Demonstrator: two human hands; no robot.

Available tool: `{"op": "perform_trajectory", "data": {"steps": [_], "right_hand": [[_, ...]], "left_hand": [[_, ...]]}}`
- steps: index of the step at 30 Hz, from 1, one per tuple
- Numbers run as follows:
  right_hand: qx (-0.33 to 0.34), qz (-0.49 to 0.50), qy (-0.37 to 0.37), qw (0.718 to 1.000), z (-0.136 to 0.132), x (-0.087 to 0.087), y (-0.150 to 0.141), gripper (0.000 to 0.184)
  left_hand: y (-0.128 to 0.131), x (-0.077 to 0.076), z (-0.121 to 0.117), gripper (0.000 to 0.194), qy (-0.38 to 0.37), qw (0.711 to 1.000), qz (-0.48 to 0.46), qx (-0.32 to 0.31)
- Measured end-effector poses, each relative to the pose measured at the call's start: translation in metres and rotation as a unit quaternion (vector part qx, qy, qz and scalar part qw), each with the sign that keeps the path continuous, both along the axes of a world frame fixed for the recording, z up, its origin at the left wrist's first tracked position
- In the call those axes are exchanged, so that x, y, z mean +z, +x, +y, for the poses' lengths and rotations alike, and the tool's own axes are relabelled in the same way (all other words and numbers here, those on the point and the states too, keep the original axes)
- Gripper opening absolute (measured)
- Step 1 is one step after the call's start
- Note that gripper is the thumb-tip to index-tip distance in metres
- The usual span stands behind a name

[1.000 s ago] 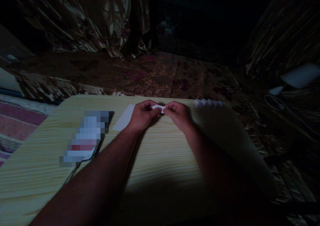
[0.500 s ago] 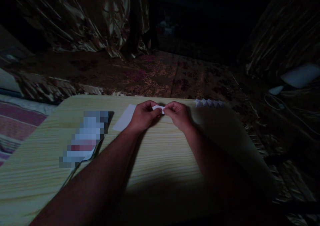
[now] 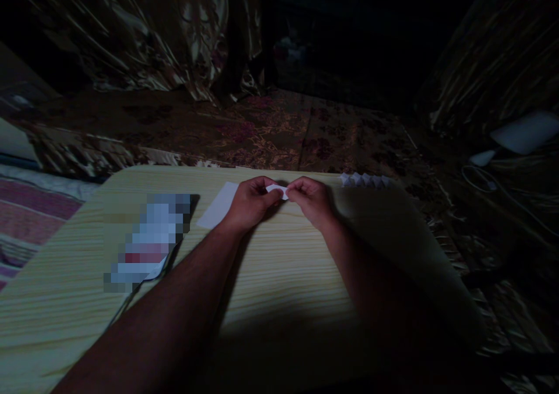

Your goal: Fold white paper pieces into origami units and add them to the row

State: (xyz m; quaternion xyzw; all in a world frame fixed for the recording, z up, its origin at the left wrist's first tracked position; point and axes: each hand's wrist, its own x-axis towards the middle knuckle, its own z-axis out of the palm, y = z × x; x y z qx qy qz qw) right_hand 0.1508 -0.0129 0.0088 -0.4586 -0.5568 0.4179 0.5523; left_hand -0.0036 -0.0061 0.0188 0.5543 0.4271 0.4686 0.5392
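Observation:
A small folded piece of white paper (image 3: 276, 191) is pinched between my two hands, over the far part of the wooden table. My left hand (image 3: 252, 202) grips its left side with thumb and fingers. On its right end are the closed fingertips of my right hand (image 3: 311, 199). My fingers cover part of the paper, so its full shape is hidden. A flat white sheet of paper (image 3: 218, 205) lies beside my left hand, partly behind it. Several small white folded paper stars (image 3: 364, 180) stand in a row near the far edge, to the right of my right hand.
On the left of the light wooden table (image 3: 279, 277) lies a pixelated, phone-like device (image 3: 148, 237) with a cable running toward me. Behind the table is a patterned cloth (image 3: 279, 126). A white lamp-like object (image 3: 526, 132) with a cord is at the right, a striped cover (image 3: 35, 213) at the left.
The folded paper tilts slightly between my fingertips, its right end a touch lower. Both hands otherwise stay in place.

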Motion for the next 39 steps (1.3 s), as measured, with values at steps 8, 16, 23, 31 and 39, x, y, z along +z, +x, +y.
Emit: {"op": "perform_trajectory", "data": {"steps": [8, 16, 23, 31, 39], "right_hand": [[-0.014, -0.026, -0.003, 1.0, -0.0013, 0.0011, 0.0003, 0.007], [-0.004, -0.032, 0.017, 0.999, -0.0013, -0.0004, -0.0004, 0.006], [-0.005, -0.041, 0.005, 0.999, -0.0031, 0.0034, -0.002, 0.007], [0.006, -0.042, 0.02, 0.999, -0.0018, 0.0004, -0.0001, 0.007], [-0.01, -0.015, -0.025, 1.0, -0.0007, 0.0003, -0.0008, 0.012]], "left_hand": [[-0.0001, -0.0041, 0.0006, 0.02, 0.02, 1.0, 0.015, -0.009], [-0.0013, -0.0045, 0.0003, 0.021, 0.051, 0.997, 0.054, -0.014], [-0.0015, -0.006, 0.0008, 0.019, 0.05, 0.997, 0.055, -0.014], [-0.0014, -0.0073, 0.0014, 0.022, 0.047, 0.997, 0.057, -0.023], [-0.0018, -0.0047, 0.0025, 0.019, -0.001, 1.0, 0.014, 0.0]]}}
